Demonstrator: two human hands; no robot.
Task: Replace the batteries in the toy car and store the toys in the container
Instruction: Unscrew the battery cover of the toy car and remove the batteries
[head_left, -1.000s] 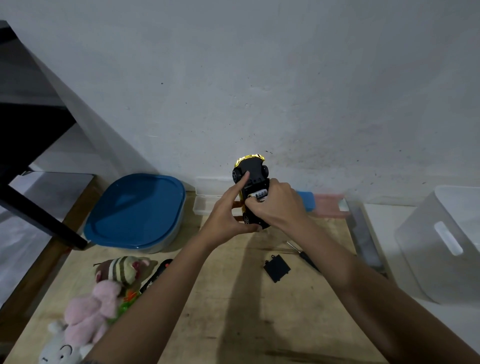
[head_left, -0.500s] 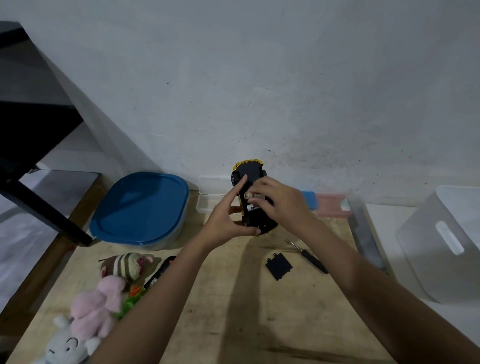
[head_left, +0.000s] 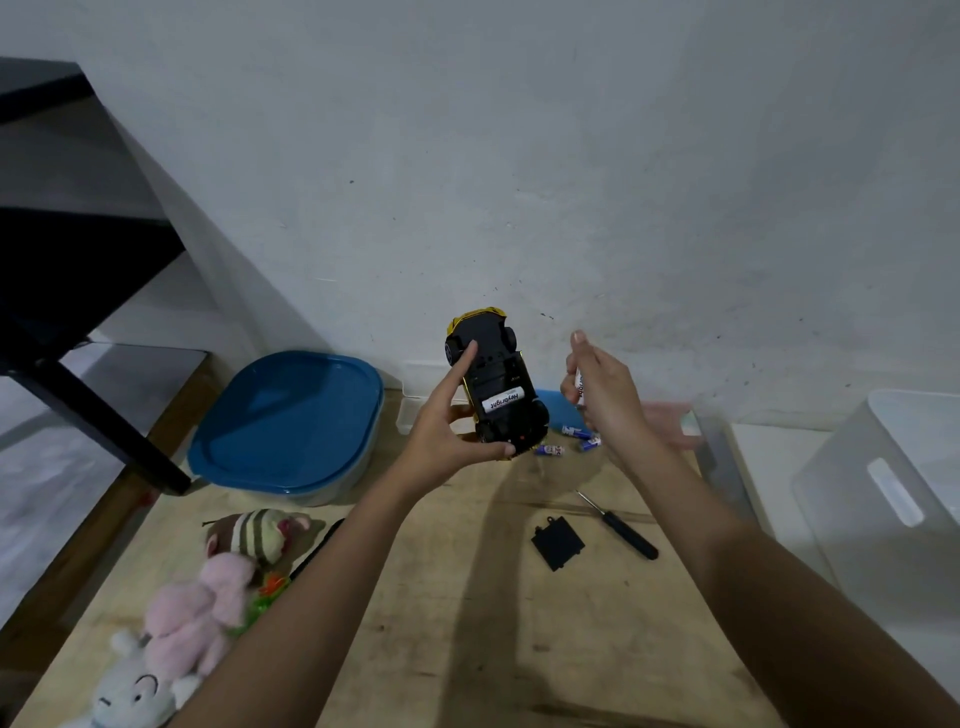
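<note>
I have the toy car (head_left: 496, 387) belly-up in my left hand (head_left: 447, 431), raised above the wooden table (head_left: 467, 623) — thumb under the near end, forefinger stretched along the underside toward the far wheels, the rest curled round the body. My right hand (head_left: 602, 400) is just beside it, apart from the car, its fingers closed around one white battery (head_left: 578, 387) that stands nearly upright in the pinch.

The battery bay is open and one white battery (head_left: 501, 402) lies in it, crosswise. As I judge it, the step in hand is swapping cells. To do it well I should keep the car steady and level, so the cell in the bay cannot roll out, and check the polarity marks in the bay, which I cannot read from here. The three blue-and-white batteries (head_left: 574, 430) lying on the table beyond the car must not be mixed with the white ones.

The black cover (head_left: 557, 540) and the screwdriver (head_left: 621, 527) lie on the table near my right forearm. The container with the blue lid (head_left: 285, 421) sits to the left, the lid on.

The seated battery's label reads "Heybright". The one in my hand shows only the tail of a word, too little to read. The blue ones' print is too small.
</note>
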